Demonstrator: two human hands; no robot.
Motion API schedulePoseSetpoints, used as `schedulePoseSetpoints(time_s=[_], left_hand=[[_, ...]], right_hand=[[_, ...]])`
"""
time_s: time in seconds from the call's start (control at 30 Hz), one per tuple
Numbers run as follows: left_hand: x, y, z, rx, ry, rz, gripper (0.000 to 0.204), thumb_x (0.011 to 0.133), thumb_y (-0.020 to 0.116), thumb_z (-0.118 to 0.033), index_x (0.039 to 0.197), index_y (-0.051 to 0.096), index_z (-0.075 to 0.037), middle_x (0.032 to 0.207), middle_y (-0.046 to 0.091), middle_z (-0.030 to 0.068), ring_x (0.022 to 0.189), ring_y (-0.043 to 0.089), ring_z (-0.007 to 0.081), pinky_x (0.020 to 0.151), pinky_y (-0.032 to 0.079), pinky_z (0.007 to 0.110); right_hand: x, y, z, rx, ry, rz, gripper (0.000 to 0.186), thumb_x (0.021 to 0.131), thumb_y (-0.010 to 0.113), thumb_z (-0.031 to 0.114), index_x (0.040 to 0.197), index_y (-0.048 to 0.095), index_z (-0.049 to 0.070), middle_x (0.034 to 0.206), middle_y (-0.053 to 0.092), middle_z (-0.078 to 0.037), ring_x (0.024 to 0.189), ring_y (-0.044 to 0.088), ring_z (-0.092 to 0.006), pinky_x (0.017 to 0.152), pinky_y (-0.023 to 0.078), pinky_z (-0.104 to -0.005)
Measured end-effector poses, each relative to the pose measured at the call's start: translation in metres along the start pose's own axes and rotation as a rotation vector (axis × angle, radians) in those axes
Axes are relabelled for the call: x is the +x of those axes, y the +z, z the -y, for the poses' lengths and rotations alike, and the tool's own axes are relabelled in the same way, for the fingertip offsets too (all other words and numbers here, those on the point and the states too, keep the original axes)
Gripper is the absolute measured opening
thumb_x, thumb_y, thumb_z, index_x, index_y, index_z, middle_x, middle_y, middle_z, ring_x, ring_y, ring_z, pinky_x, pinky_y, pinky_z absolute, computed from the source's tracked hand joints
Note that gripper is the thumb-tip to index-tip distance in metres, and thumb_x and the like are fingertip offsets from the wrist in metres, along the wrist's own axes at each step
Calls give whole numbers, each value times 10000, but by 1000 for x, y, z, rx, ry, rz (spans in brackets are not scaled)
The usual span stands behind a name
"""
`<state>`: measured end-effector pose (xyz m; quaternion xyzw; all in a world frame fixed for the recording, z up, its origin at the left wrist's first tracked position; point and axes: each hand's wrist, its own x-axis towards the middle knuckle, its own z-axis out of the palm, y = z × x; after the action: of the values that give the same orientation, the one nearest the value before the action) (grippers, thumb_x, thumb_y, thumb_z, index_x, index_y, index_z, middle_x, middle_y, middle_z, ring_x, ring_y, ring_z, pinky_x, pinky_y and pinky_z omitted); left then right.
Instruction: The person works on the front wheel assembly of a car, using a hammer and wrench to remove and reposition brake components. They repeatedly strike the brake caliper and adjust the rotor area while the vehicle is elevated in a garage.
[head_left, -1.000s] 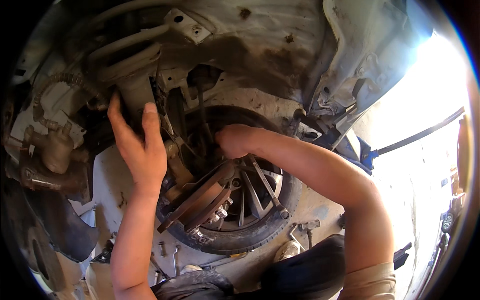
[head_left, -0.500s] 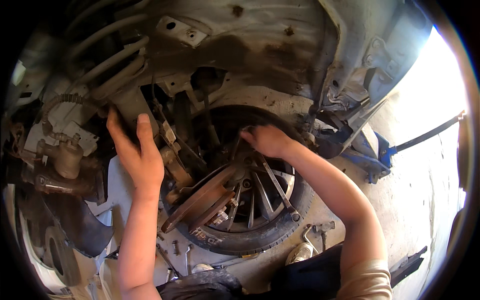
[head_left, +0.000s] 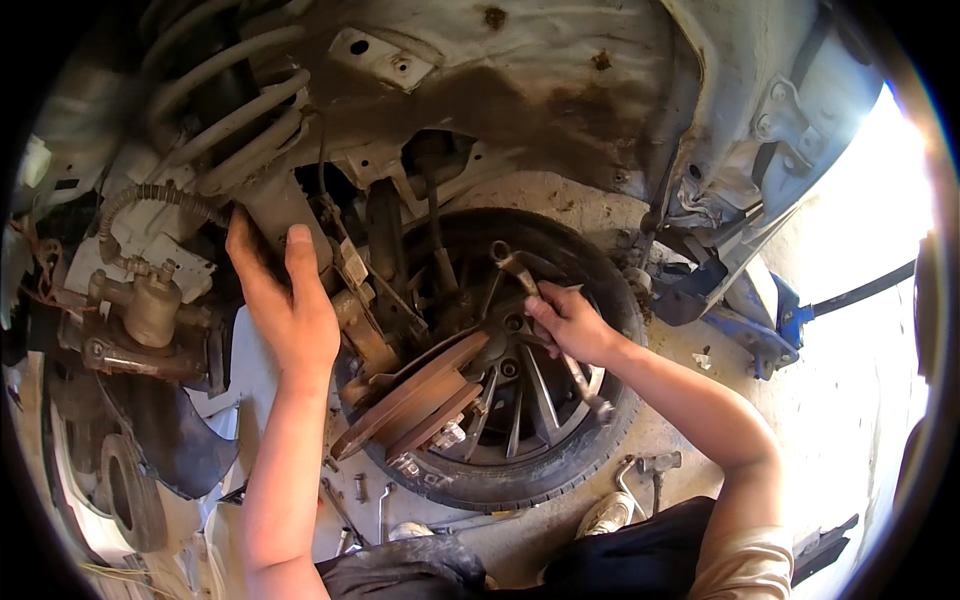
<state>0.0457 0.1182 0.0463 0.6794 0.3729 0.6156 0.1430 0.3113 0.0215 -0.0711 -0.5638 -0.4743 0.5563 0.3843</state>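
My left hand point(head_left: 285, 320) is pressed to the lower part of a suspension strut point(head_left: 285, 215) below its coil spring, thumb on one side and fingers partly hidden on the other. In my right hand point(head_left: 568, 322) is a double-ended ring spanner point(head_left: 520, 272), gripped near its middle and slanting above the wheel. Its upper ring end points away from me; the lower end is slightly blurred. Just left of that hand, a rusty brake disc point(head_left: 410, 395) tilts on its hub. Underneath lies a tyre on a spoked alloy wheel point(head_left: 540, 390).
The brake caliper point(head_left: 150, 310) hangs at the left by a ribbed hose point(head_left: 165, 195). A hammer point(head_left: 658, 463) and another spanner point(head_left: 383, 510) lie on the floor near my feet. A blue jack point(head_left: 775, 325) stands at the right. The wheel arch point(head_left: 540, 80) curves overhead.
My right hand has moved down and right along the spanner, from near its upper end to its middle. My left hand stays on the strut. The whole view has shifted slightly.
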Motion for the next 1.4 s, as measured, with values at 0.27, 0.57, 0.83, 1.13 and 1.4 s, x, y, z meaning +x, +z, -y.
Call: schedulePoseSetpoints(time_s=[0.27,0.57,0.83,1.13,1.4], left_hand=[[2,1,-1,41,-1,-22,569,972,548,-210,1420,324,59,1395,446,208,1269,449,274,1079,331,360],[2,1,-3,72,3,-28,567,967,557,-205,1420,331,50,1385,454,209,1250,468,281,1063,354,371],[3,1,-2,39,7,-27,556,966,561,-198,1408,339,54,1378,459,210,1238,474,275,1066,351,368],[2,4,-2,-12,-2,-15,559,967,559,-198,1406,329,61,1381,451,212,1258,453,270,1074,337,362],[3,1,-1,23,21,-16,570,966,561,-190,1410,318,73,1379,451,218,1257,455,275,1071,342,363]], right_hand=[[-22,18,31,-210,2,28,335,1033,470,292,967,579,-18,571,534,-64,467,531,-162,476,444,-325],[-20,34,35,-239,23,9,305,1040,442,239,966,558,-34,598,589,-87,487,620,-180,476,515,-311],[-15,34,35,-204,90,88,305,1056,393,248,957,537,-2,585,552,-62,457,566,-158,457,471,-305],[1,36,-4,-448,-249,-221,458,1004,478,374,913,646,-42,746,631,-285,723,602,-491,685,508,-482],[26,7,17,-990,-272,-263,628,801,657,629,836,704,4,681,659,-204,711,664,-402,697,551,-451]])
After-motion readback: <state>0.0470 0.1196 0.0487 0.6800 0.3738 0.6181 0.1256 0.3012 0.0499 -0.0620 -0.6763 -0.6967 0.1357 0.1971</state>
